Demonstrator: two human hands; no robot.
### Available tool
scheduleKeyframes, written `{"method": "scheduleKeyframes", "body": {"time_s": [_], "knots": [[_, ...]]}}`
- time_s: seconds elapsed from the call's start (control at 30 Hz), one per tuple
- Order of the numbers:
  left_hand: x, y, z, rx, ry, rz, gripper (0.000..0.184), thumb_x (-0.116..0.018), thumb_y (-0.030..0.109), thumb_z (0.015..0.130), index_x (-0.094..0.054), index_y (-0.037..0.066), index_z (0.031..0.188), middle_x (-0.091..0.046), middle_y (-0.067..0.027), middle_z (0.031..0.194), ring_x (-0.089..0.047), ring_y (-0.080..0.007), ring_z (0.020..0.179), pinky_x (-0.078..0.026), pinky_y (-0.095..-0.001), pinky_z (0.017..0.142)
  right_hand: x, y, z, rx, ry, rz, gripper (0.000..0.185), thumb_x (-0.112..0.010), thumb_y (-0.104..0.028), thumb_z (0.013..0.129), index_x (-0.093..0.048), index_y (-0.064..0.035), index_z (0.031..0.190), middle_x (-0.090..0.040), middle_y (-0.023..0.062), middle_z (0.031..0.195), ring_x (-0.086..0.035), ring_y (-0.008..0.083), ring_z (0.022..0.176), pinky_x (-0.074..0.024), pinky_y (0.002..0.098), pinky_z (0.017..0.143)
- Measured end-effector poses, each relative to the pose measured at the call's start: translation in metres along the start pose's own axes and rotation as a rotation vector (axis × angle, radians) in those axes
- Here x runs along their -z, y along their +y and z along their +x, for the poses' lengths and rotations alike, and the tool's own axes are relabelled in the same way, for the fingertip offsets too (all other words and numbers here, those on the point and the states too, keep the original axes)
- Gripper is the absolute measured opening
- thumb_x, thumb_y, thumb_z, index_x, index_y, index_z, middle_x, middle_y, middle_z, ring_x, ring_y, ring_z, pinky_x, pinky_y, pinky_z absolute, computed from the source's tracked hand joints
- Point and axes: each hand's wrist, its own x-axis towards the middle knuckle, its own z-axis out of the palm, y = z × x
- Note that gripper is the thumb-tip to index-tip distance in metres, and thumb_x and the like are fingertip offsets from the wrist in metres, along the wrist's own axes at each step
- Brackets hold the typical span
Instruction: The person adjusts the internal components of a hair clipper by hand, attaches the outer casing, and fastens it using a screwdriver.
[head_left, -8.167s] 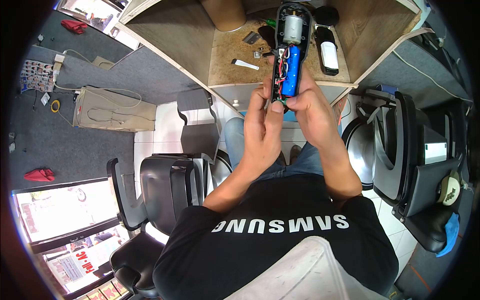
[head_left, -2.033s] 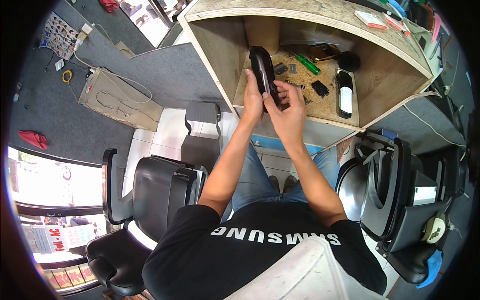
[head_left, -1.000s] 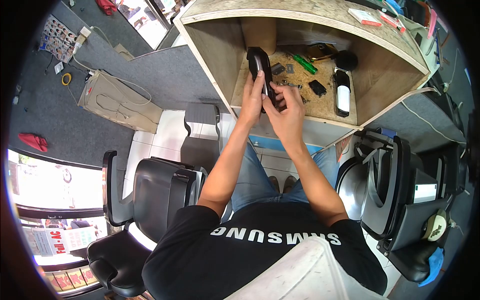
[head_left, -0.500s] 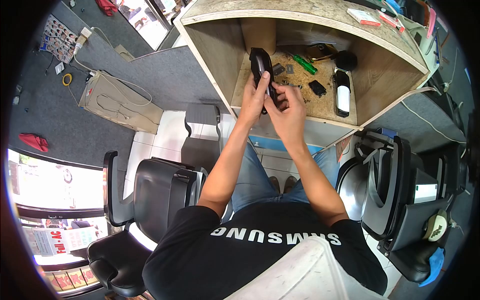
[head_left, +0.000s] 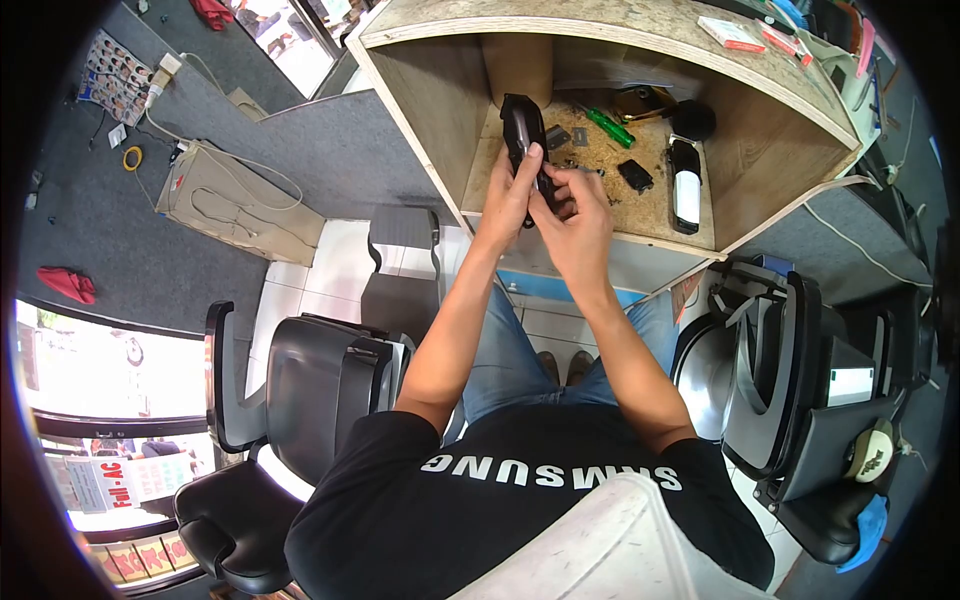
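A dark, glossy hair clipper (head_left: 523,122) is held upright over the front left of the wooden shelf (head_left: 640,215). Wrapped round its left side is my left hand (head_left: 508,200), the thumb lying along the front face. My right hand (head_left: 578,215) grips the lower right side of the clipper with bent fingers and thumb. Behind the hands lie small dark parts (head_left: 557,138) and a green-handled screwdriver (head_left: 610,128). A small black piece (head_left: 635,176) is right of my right hand. Farther right lies a black and white clipper (head_left: 686,190).
A round black object (head_left: 692,120) sits at the shelf's back right, and a brown cylinder (head_left: 518,68) at its back left. Small boxes (head_left: 730,34) lie on the cabinet top. Black salon chairs (head_left: 320,385) stand at both sides. A cardboard box (head_left: 240,200) is at left.
Earliest, the clipper's inside showed a blue battery and motor; now its closed dark casing shows. The clipper and hands have moved left. Since two seconds ago, my left thumb has moved onto the front face.
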Motion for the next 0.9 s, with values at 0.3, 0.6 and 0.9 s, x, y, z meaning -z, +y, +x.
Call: {"method": "scheduleKeyframes", "body": {"time_s": [0.3, 0.6, 0.9], "knots": [[0.014, -0.002, 0.006, 0.111, 0.055, -0.060, 0.043, -0.059, 0.045, 0.109, -0.063, 0.003, 0.118, -0.065, -0.0031, 0.094, -0.065, -0.0120, 0.077, -0.056, -0.0281, 0.069, 0.001, -0.004, -0.003, 0.065, -0.060, 0.015, 0.028, -0.079, -0.008, 0.091, -0.075, -0.0011, 0.118, -0.065, 0.0094, 0.099, -0.066, 0.0173, 0.081, -0.0539, 0.0315, 0.066], [0.011, 0.007, 0.009, 0.160, -0.018, -0.149, 0.055, -0.059, 0.044, 0.108, -0.061, -0.001, 0.140, -0.067, -0.0072, 0.104, -0.071, -0.0158, 0.084, -0.061, -0.0325, 0.075, 0.006, 0.007, 0.004, -0.188, -0.147, 0.237, 0.023, -0.074, -0.003, 0.099, -0.072, 0.0028, 0.120, -0.070, 0.0019, 0.095, -0.062, 0.0066, 0.084, -0.0527, 0.0224, 0.075], [0.007, 0.015, 0.006, 0.271, -0.107, -0.318, 0.052, -0.064, 0.045, 0.105, -0.062, 0.003, 0.136, -0.068, -0.0070, 0.095, -0.073, -0.0173, 0.084, -0.061, -0.0319, 0.077, 0.009, 0.013, 0.009, -0.223, -0.179, 0.293, 0.020, -0.080, -0.006, 0.096, -0.075, 0.0019, 0.113, -0.067, 0.0004, 0.094, -0.060, 0.0053, 0.082, -0.0516, 0.0223, 0.073]]}}
